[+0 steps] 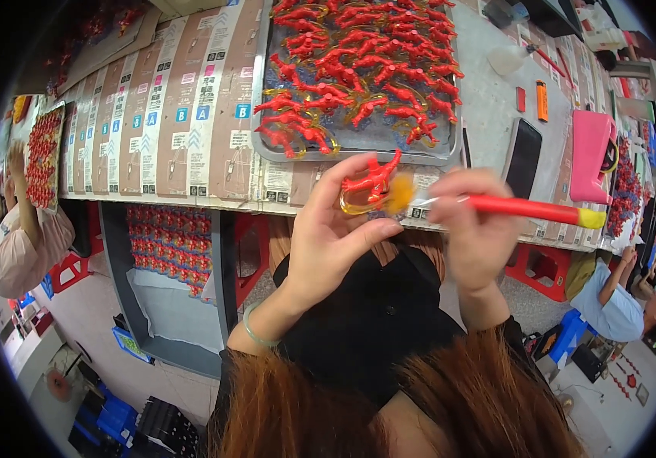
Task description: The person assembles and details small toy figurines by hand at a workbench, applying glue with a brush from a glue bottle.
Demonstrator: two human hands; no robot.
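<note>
A small red figurine (373, 182) with translucent yellow parts is pinched between the fingers and thumb of my left hand (328, 229), just off the table's front edge. My right hand (477, 225), somewhat smeared by motion, grips a brush (530, 208) with a red handle and a yellow end. The brush's yellowish bristles (402, 194) are blurred and meet the right side of the figurine. Straight beyond my hands lies a metal tray (351, 156) holding rows of similar red figurines (358, 69) with yellow and bluish clear parts.
Right of the tray lie a black phone (524, 159), an orange lighter-like stick (542, 101), a pink holder (592, 156) and a clear bottle (508, 59). A grey drawer (171, 336) with more figurines stands below the table at left. Other people sit at both sides.
</note>
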